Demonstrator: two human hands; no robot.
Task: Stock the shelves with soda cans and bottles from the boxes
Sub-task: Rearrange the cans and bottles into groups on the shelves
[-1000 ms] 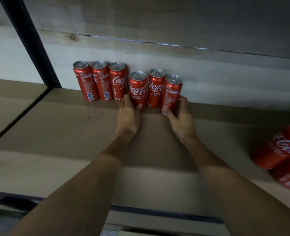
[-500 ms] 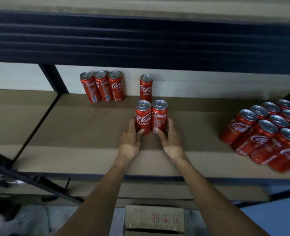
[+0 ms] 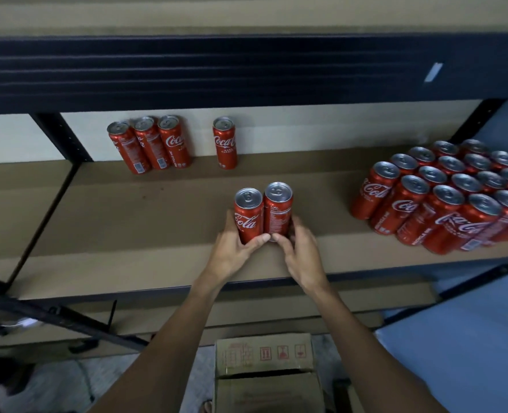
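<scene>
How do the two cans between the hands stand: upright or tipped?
Upright: both Coca-Cola cans show silver tops upward, held by left hand and right hand.

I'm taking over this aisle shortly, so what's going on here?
A person is stocking the shelf with red cola cans. The left hand grips the left can and the right hand grips the right can, both upright and touching, toward the shelf's front. Three cans and a lone can stand at the back, a big cluster of cans stands at the right, and a cardboard box sits below.
</scene>
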